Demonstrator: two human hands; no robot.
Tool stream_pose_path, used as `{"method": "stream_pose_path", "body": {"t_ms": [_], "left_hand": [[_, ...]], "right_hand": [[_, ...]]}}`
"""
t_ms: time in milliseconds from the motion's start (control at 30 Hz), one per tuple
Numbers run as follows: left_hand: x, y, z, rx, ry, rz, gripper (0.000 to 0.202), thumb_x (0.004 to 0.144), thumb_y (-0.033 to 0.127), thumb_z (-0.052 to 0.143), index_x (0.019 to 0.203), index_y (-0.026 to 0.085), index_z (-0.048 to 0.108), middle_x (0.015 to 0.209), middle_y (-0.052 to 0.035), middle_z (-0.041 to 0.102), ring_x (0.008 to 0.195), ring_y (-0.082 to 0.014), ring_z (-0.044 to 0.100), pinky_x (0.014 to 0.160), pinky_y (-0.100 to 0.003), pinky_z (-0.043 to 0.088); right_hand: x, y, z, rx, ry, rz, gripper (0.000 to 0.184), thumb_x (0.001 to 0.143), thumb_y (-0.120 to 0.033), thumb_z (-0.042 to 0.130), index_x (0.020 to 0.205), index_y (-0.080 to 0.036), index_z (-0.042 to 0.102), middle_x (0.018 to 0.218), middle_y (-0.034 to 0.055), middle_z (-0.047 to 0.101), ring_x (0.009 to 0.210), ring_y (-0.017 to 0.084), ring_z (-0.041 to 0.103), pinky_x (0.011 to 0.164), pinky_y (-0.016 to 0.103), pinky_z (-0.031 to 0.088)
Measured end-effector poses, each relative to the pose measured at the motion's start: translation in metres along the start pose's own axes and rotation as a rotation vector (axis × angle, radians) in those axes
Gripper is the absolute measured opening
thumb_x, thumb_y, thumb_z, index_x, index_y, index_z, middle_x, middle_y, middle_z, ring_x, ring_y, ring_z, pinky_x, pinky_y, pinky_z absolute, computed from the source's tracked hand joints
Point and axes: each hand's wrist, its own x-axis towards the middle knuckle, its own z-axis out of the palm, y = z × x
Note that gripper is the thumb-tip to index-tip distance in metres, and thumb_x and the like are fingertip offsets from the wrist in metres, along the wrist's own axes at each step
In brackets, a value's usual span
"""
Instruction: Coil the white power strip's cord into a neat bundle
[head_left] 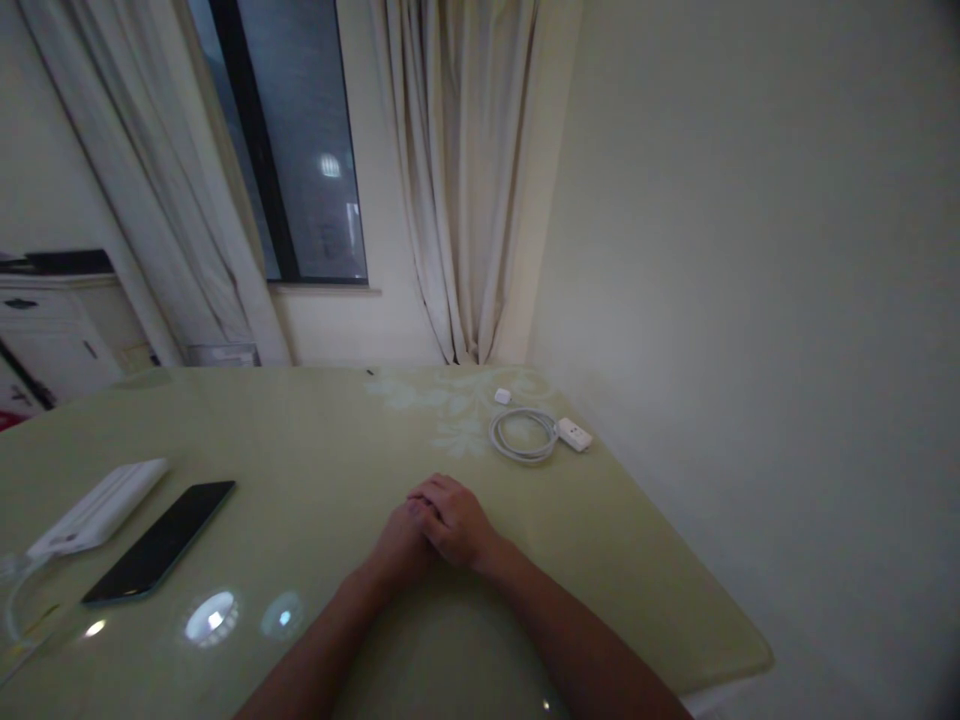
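Observation:
My right hand (459, 520) lies over my left hand (401, 540), its fingers curled around it, and both rest together on the glossy greenish tabletop (315, 430). The left hand's fingers are mostly covered, so their pose and anything within them are hidden. Beyond the right hand lies a coiled white power cord (523, 458) with a small white plug (502, 397) at one end and a white socket block (574, 435) at the other. Neither hand touches it.
To the left, a dark-screened smartphone (161, 540) lies beside a white box-shaped device (97, 508) with a white cable (13, 605). A small dark object (370, 372) sits near the far edge. A wall (750, 300) borders the right side; curtains (465, 180) hang behind.

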Motion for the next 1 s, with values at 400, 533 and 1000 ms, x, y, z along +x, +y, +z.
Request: {"method": "stream_pose_path", "body": {"t_ms": [400,533,1000], "left_hand": [[-0.0005,0.0002,-0.0022,0.042,-0.022,0.033,0.039,0.089,0.016,0.056,0.126,0.018,0.071,0.123,-0.0132,0.073,0.11,-0.026,0.068,0.097,-0.038,0.055],[0.0001,-0.002,0.003,0.019,-0.002,0.025,0.038,0.089,0.016,0.055,0.123,0.018,0.072,0.121,-0.0141,0.073,0.108,-0.0262,0.068,0.096,-0.038,0.055],[0.0,-0.0021,0.0022,0.029,-0.016,0.042,0.041,0.088,0.014,0.055,0.125,0.017,0.071,0.121,-0.0146,0.073,0.11,-0.0277,0.068,0.097,-0.041,0.055]], "right_hand": [[-0.0003,-0.0009,-0.002,0.047,-0.004,0.016,0.024,0.101,-0.029,0.052,0.111,-0.019,0.071,0.106,0.0065,0.069,0.1,0.019,0.061,0.091,0.03,0.046],[-0.0007,-0.0001,-0.0019,0.041,-0.014,0.016,0.024,0.101,-0.029,0.052,0.112,-0.019,0.071,0.107,0.0063,0.069,0.099,0.018,0.061,0.091,0.029,0.046],[-0.0002,-0.001,-0.0035,0.039,-0.032,0.03,0.021,0.1,-0.025,0.054,0.11,-0.018,0.071,0.106,0.0063,0.069,0.099,0.018,0.062,0.091,0.028,0.046]]}}
